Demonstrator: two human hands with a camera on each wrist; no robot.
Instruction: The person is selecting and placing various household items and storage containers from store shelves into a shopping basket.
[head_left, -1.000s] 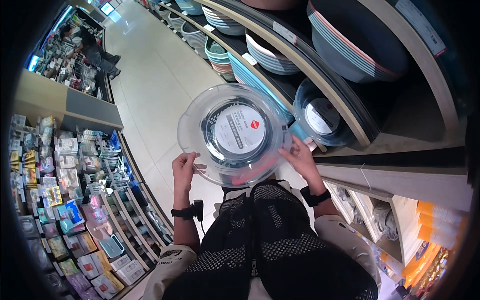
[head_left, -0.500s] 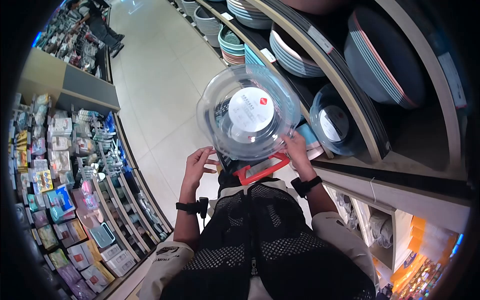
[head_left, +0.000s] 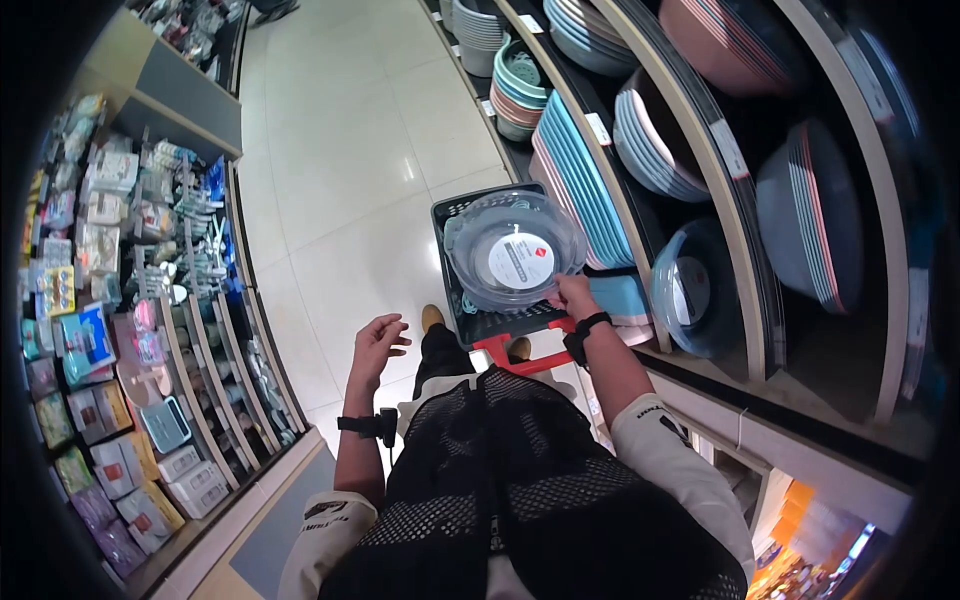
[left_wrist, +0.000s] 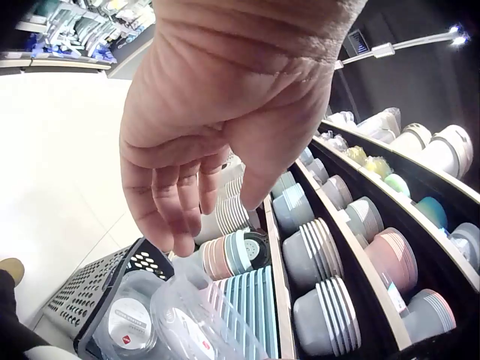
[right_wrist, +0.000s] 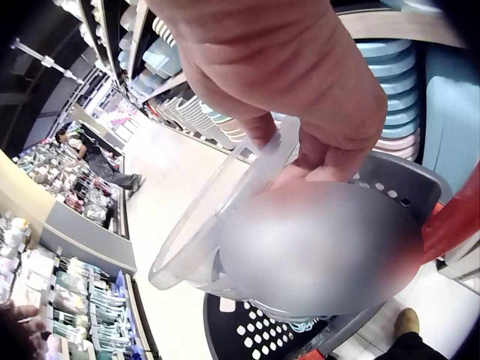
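Note:
A clear plastic basin (head_left: 470, 250) with a round white label is over the dark grey shopping basket (head_left: 441, 235). My right hand (head_left: 577, 297) pinches its rim, thumb and fingers on the clear edge (right_wrist: 214, 202) in the right wrist view. The left hand (head_left: 378, 350) is off to the left of the basket, holding nothing, its fingers loosely bent. From the left wrist, two clear basins show: one lower in the basket (left_wrist: 129, 330), the other tilted next to it (left_wrist: 184, 300). The basket's red handle (head_left: 540, 362) points toward my body.
On the right, shelves hold stacked basins (head_left: 645, 140), blue trays (head_left: 585, 190) and another clear labelled basin (head_left: 690, 290). A rack of packaged goods (head_left: 110, 300) lines the left. Pale floor tiles (head_left: 330, 150) run between. Farther along, a person (right_wrist: 101, 161) is by the rack.
My left hand has let go of the basin and drawn back. The right hand has lowered the basin over the basket, which has come into fuller view.

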